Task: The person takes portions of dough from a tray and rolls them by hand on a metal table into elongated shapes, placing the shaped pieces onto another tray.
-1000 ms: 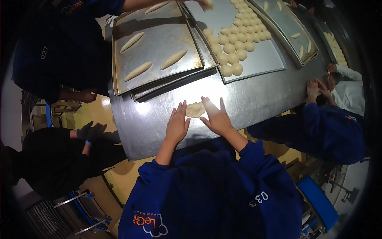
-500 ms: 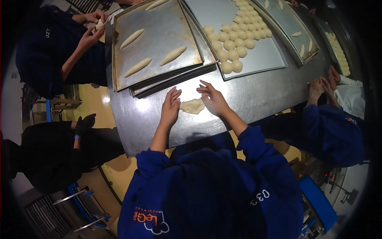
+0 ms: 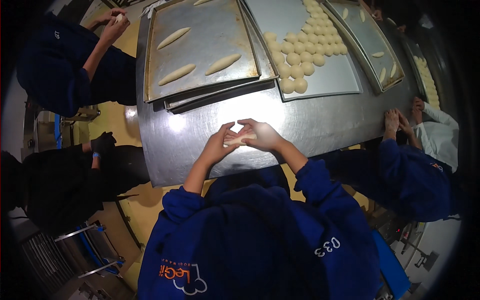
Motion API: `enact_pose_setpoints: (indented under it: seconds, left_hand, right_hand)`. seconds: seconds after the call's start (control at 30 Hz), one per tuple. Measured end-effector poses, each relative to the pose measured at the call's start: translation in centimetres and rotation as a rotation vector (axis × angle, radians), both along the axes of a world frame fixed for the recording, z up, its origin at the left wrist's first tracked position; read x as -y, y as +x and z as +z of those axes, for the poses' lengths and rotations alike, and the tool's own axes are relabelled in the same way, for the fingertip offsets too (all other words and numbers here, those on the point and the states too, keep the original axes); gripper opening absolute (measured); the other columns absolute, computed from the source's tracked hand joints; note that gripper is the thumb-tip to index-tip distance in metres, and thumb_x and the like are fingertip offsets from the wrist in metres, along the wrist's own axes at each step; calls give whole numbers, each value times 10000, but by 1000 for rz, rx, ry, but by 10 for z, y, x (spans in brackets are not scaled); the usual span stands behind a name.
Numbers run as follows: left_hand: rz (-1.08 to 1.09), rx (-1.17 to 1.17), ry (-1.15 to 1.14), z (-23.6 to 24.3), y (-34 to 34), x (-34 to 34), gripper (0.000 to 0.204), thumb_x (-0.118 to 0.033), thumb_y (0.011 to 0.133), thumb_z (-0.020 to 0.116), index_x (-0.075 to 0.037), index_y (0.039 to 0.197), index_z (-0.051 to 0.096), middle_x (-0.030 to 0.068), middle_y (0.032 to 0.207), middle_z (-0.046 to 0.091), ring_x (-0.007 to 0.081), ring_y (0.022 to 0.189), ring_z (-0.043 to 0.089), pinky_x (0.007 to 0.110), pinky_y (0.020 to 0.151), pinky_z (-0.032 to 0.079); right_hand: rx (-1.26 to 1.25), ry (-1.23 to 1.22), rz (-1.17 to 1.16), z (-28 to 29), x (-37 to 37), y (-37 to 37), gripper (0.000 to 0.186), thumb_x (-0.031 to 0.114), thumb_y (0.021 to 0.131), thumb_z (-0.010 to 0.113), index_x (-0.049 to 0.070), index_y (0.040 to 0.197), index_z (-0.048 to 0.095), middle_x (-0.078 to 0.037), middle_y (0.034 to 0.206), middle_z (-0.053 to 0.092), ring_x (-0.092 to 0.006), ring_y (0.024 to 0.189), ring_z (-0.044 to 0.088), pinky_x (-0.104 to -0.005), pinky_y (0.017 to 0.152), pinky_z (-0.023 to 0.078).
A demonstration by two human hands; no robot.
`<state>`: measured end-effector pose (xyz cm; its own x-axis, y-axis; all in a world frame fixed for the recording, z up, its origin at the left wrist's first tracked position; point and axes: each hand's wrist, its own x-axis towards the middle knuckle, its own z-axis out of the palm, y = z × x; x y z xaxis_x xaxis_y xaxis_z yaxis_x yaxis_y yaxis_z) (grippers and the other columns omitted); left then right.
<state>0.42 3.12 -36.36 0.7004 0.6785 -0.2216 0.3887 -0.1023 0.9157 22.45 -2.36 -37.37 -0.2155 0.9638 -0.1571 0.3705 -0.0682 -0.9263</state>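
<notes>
Now, far to your left, a co-worker's hands [image 3: 112,22] pinch a small bit of dough beside the baking tray [image 3: 200,80], which carries four long shaped dough pieces. Your left hand [image 3: 220,146] curls around the left end of the dough piece [image 3: 239,140], its grip narrow, thumb and fingers pressing it against the steel table [image 3: 320,120]. Your right hand [image 3: 264,136] covers the right end, fingers bent over it and meeting the left fingertips. Beyond, a flat tray [image 3: 340,80] holds rows of round dough balls [image 3: 300,50]. At the right edge, another person's hands [image 3: 397,122] rest on the table.
</notes>
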Motion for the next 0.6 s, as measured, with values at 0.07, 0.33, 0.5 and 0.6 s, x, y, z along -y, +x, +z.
enact_pose_setpoints:
  seconds: [0.07, 0.33, 0.5, 0.6]
  left_hand:
    - [-20, 2, -37, 7, -3, 13, 694, 15, 774, 769, -54, 1387, 450, 136, 1071, 690, 254, 1028, 695, 353, 929, 549]
    - [4, -58, -128, 10, -8, 39, 702, 40, 750, 757, -97, 1382, 484, 120, 1027, 709, 236, 985, 701, 332, 882, 548]
    - [61, 89, -63, 27, -6, 8, 730, 66, 765, 722, -93, 1419, 437, 120, 1020, 695, 241, 983, 692, 345, 905, 546]
    - [72, 82, -14, 20, -2, 3, 700, 41, 798, 714, -71, 1423, 421, 126, 1069, 693, 244, 1076, 669, 351, 963, 527]
  right_hand:
    - [26, 16, 33, 0, 16, -2, 639, 213, 789, 787, 52, 1354, 536, -152, 1094, 716, -299, 1022, 698, -386, 924, 535]
    - [0, -48, 88, 24, 46, -9, 747, 57, 755, 812, 44, 1416, 464, -115, 1062, 704, -232, 978, 698, -338, 898, 549]
    - [10, -16, 14, 41, 12, -8, 781, 39, 782, 786, 53, 1463, 405, -122, 1076, 708, -234, 1010, 695, -333, 931, 544]
    - [-53, -9, -35, 23, 8, -7, 767, 45, 793, 780, 52, 1464, 409, -135, 1156, 690, -236, 1077, 674, -333, 969, 529]
